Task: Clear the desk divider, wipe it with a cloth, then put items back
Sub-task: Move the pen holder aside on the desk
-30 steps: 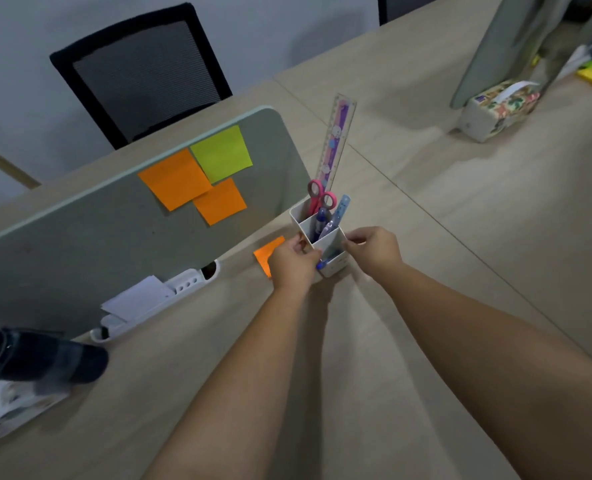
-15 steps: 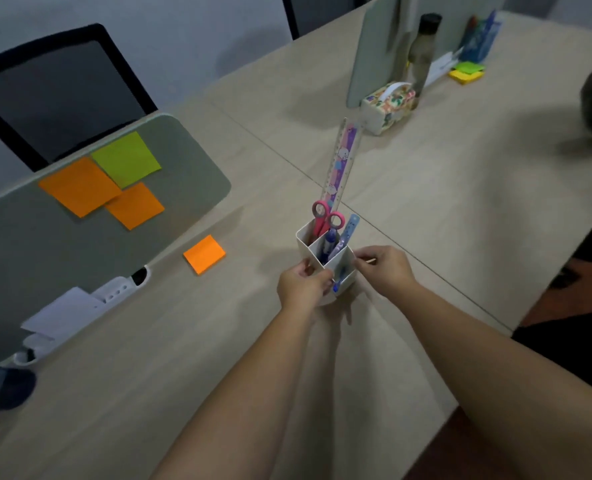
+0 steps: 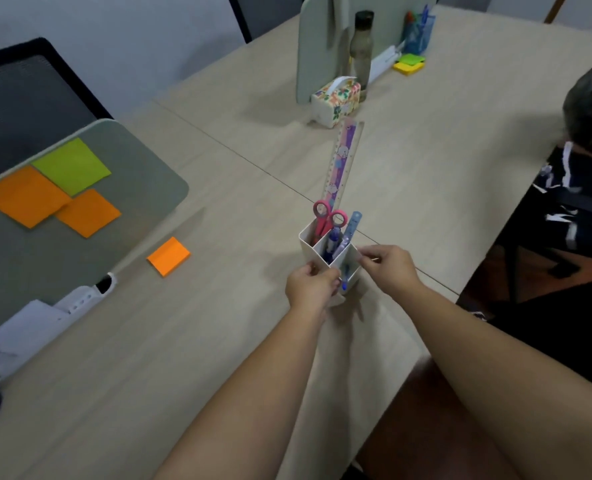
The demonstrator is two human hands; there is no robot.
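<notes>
Both hands, left [image 3: 310, 284] and right [image 3: 388, 268], grip the pen holder [image 3: 325, 251], clearing it off the divider [image 3: 121, 237]; next, set it down on the surface [image 3: 218, 341].

The grey-green desk divider [image 3: 80, 216] stands upright at the left of the wooden desk, with one green and two orange sticky notes [image 3: 66, 188] stuck overlapping on its face and a white clip-on tray [image 3: 76, 301] along its lower edge. A loose orange sticky-note pad [image 3: 168, 255] lies flat on the desk just beside the divider's end. Well to the right, a white compartmented pen holder [image 3: 329, 258] stands upright, carrying pink-handled scissors [image 3: 325, 218], a tall patterned ruler [image 3: 341, 164] and blue pens [image 3: 336, 242].
</notes>
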